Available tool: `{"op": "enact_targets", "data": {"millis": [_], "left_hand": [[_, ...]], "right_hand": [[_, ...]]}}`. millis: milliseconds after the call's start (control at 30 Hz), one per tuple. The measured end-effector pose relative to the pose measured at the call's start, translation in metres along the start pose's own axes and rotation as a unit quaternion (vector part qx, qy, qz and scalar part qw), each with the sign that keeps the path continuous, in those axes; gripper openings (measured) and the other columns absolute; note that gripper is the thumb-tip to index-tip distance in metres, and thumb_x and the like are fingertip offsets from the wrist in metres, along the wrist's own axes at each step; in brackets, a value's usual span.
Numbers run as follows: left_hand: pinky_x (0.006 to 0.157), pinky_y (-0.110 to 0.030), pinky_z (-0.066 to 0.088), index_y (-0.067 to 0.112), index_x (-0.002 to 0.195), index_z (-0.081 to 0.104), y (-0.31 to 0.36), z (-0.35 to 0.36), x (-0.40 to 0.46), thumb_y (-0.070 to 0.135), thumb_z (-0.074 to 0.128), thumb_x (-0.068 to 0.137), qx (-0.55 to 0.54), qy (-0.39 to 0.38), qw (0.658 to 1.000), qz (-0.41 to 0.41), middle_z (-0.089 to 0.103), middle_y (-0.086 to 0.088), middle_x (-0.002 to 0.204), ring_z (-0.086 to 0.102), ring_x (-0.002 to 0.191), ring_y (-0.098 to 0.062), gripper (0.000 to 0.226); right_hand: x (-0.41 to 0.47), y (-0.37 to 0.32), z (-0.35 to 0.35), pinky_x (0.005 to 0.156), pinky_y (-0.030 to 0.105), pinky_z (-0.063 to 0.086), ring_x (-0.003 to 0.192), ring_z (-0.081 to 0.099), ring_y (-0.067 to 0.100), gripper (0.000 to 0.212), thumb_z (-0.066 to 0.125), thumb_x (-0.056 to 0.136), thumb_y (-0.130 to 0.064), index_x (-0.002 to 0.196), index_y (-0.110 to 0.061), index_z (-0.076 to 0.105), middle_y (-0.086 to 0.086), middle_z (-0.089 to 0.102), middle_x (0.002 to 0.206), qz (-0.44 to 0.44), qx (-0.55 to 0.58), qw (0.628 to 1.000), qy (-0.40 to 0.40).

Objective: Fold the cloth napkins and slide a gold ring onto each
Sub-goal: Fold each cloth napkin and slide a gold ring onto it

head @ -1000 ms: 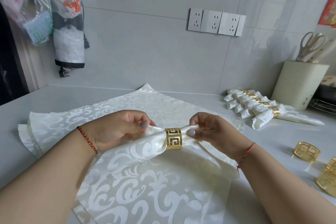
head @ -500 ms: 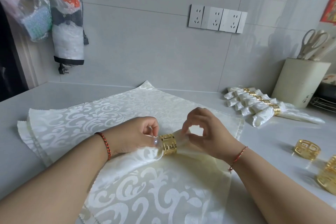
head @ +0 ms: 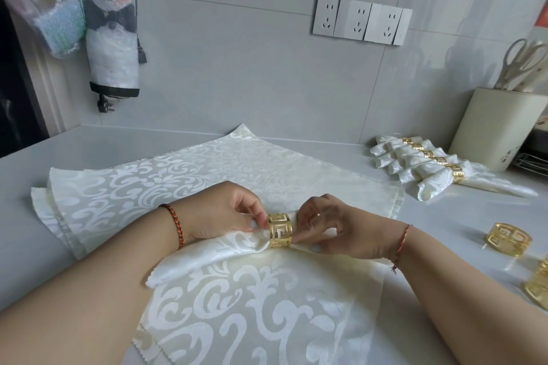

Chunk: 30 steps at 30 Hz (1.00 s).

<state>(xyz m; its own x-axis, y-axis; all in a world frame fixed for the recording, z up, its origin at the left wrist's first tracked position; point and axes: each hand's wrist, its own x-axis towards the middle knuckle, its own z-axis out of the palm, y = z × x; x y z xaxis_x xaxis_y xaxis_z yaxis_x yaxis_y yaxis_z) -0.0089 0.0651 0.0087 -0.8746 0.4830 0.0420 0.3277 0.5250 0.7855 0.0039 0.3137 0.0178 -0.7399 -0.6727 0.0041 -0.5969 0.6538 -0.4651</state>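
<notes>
Two hands meet over a stack of flat napkins [head: 142, 187] spread on the grey counter [head: 26, 234]. At about nine o'clock from the ring, the left hand [head: 221, 210] pinches the rolled napkin [head: 213, 258], its fingertips touching the ring's left edge. Between the hands sits the gold ring [head: 280, 230], already round the napkin. At three o'clock from it, the right hand [head: 338, 231] pinches the cloth just beside the ring's right edge. Farther right, at two o'clock, lie the finished ringed napkins [head: 430, 166]; at three o'clock a loose ring [head: 508, 238] stands on the counter.
</notes>
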Motion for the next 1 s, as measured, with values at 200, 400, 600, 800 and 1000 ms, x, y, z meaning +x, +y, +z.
{"op": "enact_targets", "data": {"millis": [200, 400, 600, 800, 1000], "left_hand": [[0.076, -0.021, 0.045, 0.033, 0.081, 0.077, 0.003, 0.000, 0.000, 0.027, 0.069, 0.066, -0.011, -0.002, 0.999, -0.038, 0.072, 0.007, 0.081, 0.061, 0.077, -0.005, 0.018], [0.076, -0.018, 0.048, 0.037, 0.083, 0.072, 0.003, 0.000, -0.005, 0.018, 0.084, 0.059, 0.034, -0.017, 0.999, -0.021, 0.071, 0.019, 0.093, 0.064, 0.087, 0.002, 0.033], [0.091, -0.032, 0.050, 0.037, 0.085, 0.068, 0.007, -0.003, -0.010, 0.015, 0.078, 0.056, 0.022, -0.007, 1.000, 0.010, 0.069, 0.016, 0.099, 0.064, 0.101, -0.010, 0.038], [0.080, -0.040, 0.049, 0.016, 0.084, 0.053, 0.005, -0.007, -0.011, 0.012, 0.081, 0.051, -0.074, 0.038, 0.997, -0.006, 0.068, -0.012, 0.105, 0.062, 0.095, -0.033, 0.043], [0.058, -0.028, 0.049, 0.011, 0.087, 0.055, 0.004, -0.008, -0.009, 0.004, 0.082, 0.050, -0.210, 0.069, 0.974, -0.053, 0.061, -0.008, 0.080, 0.055, 0.063, -0.017, 0.047]], "right_hand": [[0.003, -0.001, 0.000, 0.108, 0.015, 0.024, 0.115, 0.033, 0.010, 0.048, 0.063, 0.086, -0.007, 0.120, -0.039, 0.061, -0.014, 0.043, 0.109, 0.032, 0.007, 0.999, -0.043], [0.000, -0.002, -0.005, 0.091, 0.020, 0.042, 0.099, 0.053, 0.003, 0.015, 0.075, 0.075, -0.017, 0.086, -0.028, 0.076, -0.011, 0.059, 0.102, 0.033, 0.058, 0.997, 0.039], [0.008, 0.009, -0.003, 0.068, 0.023, 0.044, 0.069, 0.053, 0.007, 0.018, 0.067, 0.086, -0.031, 0.091, -0.014, 0.063, -0.004, 0.059, 0.079, 0.148, 0.179, 0.958, 0.168], [0.012, 0.006, 0.002, 0.069, 0.037, 0.032, 0.073, 0.044, 0.023, 0.038, 0.068, 0.087, -0.027, 0.092, 0.010, 0.060, 0.012, 0.054, 0.078, 0.134, 0.325, 0.914, 0.203], [0.014, 0.013, 0.000, 0.063, 0.034, 0.041, 0.069, 0.053, 0.024, 0.025, 0.068, 0.086, -0.021, 0.086, 0.002, 0.062, 0.015, 0.059, 0.077, 0.139, 0.424, 0.864, 0.235]]}}
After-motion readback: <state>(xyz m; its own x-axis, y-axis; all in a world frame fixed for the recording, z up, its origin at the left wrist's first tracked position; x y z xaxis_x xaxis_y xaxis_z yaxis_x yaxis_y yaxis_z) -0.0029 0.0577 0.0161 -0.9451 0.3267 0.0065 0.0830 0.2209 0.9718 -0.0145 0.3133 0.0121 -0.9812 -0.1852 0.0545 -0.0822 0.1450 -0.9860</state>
